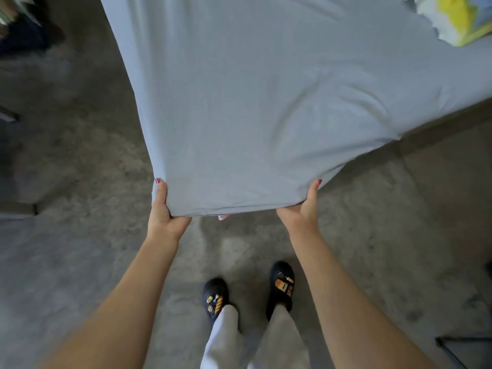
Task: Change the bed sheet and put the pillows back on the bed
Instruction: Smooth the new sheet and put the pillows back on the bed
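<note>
A pale grey-blue bed sheet (253, 102) stretches from the bed at the top right down to me, held taut above the floor. My left hand (163, 211) grips its near edge at the left corner, thumb on top and fingers hidden underneath. My right hand (306, 206) grips the same edge further right, thumb up along the cloth. A yellow, white and blue patterned cloth (458, 17), maybe a pillow, lies on the bed at the top right. A small pink bit (223, 217) shows under the sheet's edge.
Bare grey concrete floor (80, 169) lies all around. My feet in dark clogs (281, 284) stand below the sheet. The bed's dark side edge (447, 126) runs at the right. Dark items (18, 27) sit at the top left, and a dark stand (452, 350) at the bottom right.
</note>
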